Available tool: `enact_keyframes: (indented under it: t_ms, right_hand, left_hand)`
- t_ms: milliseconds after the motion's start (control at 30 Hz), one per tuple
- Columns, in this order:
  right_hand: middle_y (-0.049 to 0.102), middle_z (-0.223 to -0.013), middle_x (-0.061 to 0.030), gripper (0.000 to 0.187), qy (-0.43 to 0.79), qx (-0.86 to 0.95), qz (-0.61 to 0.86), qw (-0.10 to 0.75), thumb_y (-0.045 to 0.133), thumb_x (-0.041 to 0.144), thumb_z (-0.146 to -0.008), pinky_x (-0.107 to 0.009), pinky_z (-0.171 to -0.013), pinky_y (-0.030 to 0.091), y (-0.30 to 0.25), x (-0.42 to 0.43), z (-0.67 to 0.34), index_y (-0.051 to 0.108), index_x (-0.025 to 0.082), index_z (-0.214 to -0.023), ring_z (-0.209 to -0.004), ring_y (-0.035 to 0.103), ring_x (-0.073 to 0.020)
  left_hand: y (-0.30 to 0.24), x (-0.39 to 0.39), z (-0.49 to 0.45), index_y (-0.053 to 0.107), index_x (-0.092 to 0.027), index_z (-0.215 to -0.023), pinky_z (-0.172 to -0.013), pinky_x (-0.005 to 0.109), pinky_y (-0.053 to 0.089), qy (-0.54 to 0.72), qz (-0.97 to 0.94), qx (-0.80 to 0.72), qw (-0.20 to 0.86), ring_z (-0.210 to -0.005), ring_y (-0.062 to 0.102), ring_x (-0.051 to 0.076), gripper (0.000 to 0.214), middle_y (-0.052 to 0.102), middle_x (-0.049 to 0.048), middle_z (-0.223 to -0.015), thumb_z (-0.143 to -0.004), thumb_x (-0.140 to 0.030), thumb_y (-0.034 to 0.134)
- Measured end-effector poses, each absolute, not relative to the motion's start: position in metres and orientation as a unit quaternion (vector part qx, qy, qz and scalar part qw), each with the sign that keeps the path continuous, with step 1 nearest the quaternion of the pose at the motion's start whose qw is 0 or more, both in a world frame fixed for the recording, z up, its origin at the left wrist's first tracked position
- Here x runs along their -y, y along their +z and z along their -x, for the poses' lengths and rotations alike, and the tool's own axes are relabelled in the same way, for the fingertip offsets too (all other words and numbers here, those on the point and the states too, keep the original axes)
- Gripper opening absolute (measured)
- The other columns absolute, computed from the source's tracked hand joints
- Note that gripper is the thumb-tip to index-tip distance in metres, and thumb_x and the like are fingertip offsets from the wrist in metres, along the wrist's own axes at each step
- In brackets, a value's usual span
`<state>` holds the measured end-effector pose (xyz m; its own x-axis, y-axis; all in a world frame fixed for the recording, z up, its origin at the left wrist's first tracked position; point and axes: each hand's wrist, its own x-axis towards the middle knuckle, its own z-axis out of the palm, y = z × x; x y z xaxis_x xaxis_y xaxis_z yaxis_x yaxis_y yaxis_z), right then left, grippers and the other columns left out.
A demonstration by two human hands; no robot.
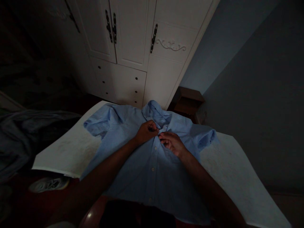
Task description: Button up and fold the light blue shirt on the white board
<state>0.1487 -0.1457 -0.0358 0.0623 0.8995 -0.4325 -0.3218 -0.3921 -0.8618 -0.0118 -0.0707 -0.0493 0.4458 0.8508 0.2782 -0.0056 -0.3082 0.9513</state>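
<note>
A light blue short-sleeved shirt (135,158) lies front side up, its collar (152,109) pointing away from me. Pale buttons run down its front placket (152,177). Just below the collar, my left hand (147,130) pinches the placket edge between thumb and finger. Close beside it, my right hand (172,142) has its fingers curled and their tips on the same edge, near the top of the chest pocket (172,155). Whether a button sits between the fingertips is too small and dark to make out.
The white table (68,148) under the shirt reaches out on both sides. Beyond it stands a white wardrobe (128,34) with dark handles, and a brown wooden box-like cabinet (190,96). Dark cloth (21,136) is heaped at left; a shoe (49,184) lies on the floor.
</note>
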Motion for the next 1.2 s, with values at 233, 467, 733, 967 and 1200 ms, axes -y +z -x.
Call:
enact_keyframes:
  t_ms: [233, 467, 733, 967, 1200]
  right_hand:
    - [0.070, -0.066, -0.0007, 0.032, 0.627, 0.281, 0.523, 0.504, 0.088, 0.035, -0.054, -0.019, -0.047, 0.042, -0.042, 0.145, -0.148, 0.070, 0.015, -0.073, -0.052, 0.061, -0.0092]
    - [0.068, -0.063, -0.0009, 0.034, 0.616, 0.294, 0.526, 0.508, 0.087, 0.037, -0.053, -0.019, -0.043, 0.039, -0.039, 0.146, -0.144, 0.068, 0.015, -0.070, -0.051, 0.060, -0.0103]
    - [0.067, -0.060, -0.0010, 0.035, 0.603, 0.305, 0.538, 0.504, 0.087, 0.038, -0.051, -0.019, -0.041, 0.037, -0.035, 0.149, -0.142, 0.068, 0.015, -0.070, -0.050, 0.061, -0.0116]
    - [0.066, -0.059, -0.0002, 0.035, 0.610, 0.307, 0.534, 0.500, 0.087, 0.038, -0.051, -0.019, -0.040, 0.036, -0.034, 0.148, -0.142, 0.067, 0.015, -0.068, -0.047, 0.060, -0.0113]
    - [0.066, -0.061, 0.0001, 0.035, 0.609, 0.314, 0.529, 0.502, 0.087, 0.039, -0.053, -0.020, -0.043, 0.039, -0.035, 0.149, -0.145, 0.068, 0.016, -0.070, -0.049, 0.060, -0.0118]
  left_hand:
    - [-0.047, 0.070, 0.014, 0.057, -0.018, -0.076, -0.063, 0.023, 0.047, 0.404, -0.700, -0.303, 0.504, -0.065, 0.060, 0.011, 0.015, 0.062, -0.0023, -0.070, -0.071, -0.026, 0.068]
    - [-0.040, 0.071, 0.019, 0.069, -0.018, -0.074, -0.069, 0.026, 0.048, 0.381, -0.765, -0.306, 0.421, -0.072, 0.063, 0.015, 0.017, 0.069, 0.0022, -0.076, -0.078, -0.034, 0.067]
    - [-0.041, 0.068, 0.018, 0.067, -0.017, -0.064, -0.058, 0.023, 0.045, 0.349, -0.743, -0.341, 0.458, -0.060, 0.060, 0.013, 0.021, 0.066, -0.0007, -0.063, -0.075, -0.034, 0.064]
    - [-0.039, 0.068, 0.018, 0.065, -0.017, -0.061, -0.058, 0.023, 0.044, 0.349, -0.749, -0.349, 0.442, -0.059, 0.058, 0.012, 0.017, 0.064, -0.0029, -0.060, -0.073, -0.029, 0.063]
    - [-0.041, 0.065, 0.020, 0.067, -0.017, -0.063, -0.057, 0.023, 0.043, 0.341, -0.758, -0.350, 0.432, -0.059, 0.058, 0.012, 0.015, 0.064, -0.0023, -0.060, -0.073, -0.028, 0.065]
